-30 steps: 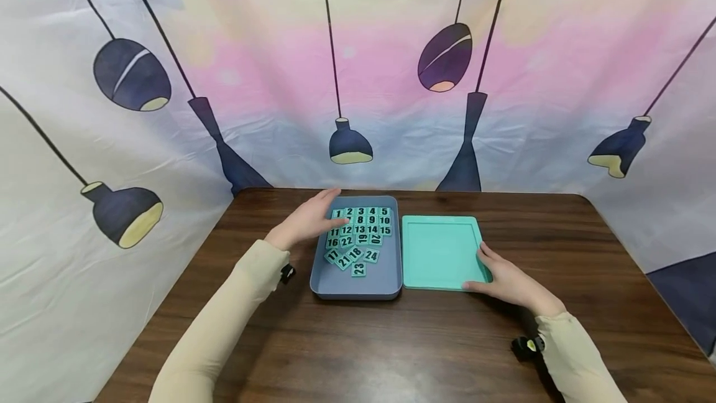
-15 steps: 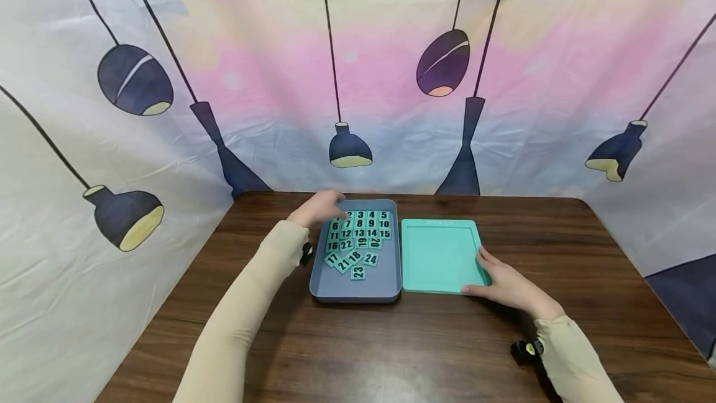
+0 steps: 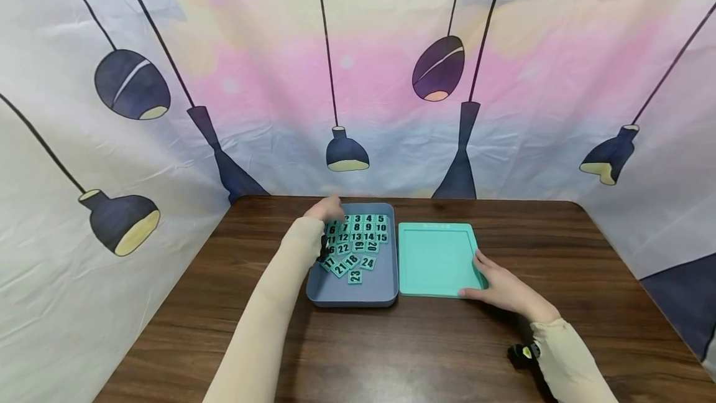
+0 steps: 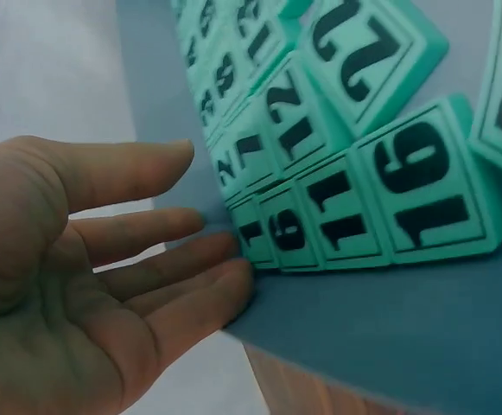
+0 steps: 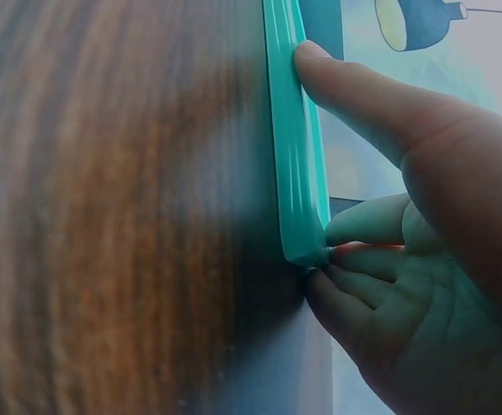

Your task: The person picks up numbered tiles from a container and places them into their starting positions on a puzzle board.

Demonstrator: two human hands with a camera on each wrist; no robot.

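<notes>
Number tiles (image 3: pixel 357 227) in turquoise with black digits lie in a blue-grey tray (image 3: pixel 380 288). The upper rows run in order from 1 to 15; below, tiles 17, 18, 21, 23 (image 3: pixel 355 276) and 24 lie askew. Over the tray's far left corner is my left hand (image 3: pixel 326 209), its fingers extended. In the left wrist view, its fingertips reach beside the tile 1 (image 4: pixel 251 233), with the thumb apart; whether they touch is unclear. My right hand (image 3: pixel 506 288) holds the near right corner of a square turquoise board (image 3: pixel 436 260), thumb on one edge, fingers on the other.
The brown wooden table (image 3: pixel 447 353) extends around both objects. A fabric backdrop (image 3: pixel 391 79) printed with lamps hangs behind its far edge. The tray and board stand side by side with a narrow gap between.
My left hand has moved right and deeper toward the tray's far left corner, uncovering then partly covering the leftmost tiles. The right hand stays on the board. The view has shifted slightly.
</notes>
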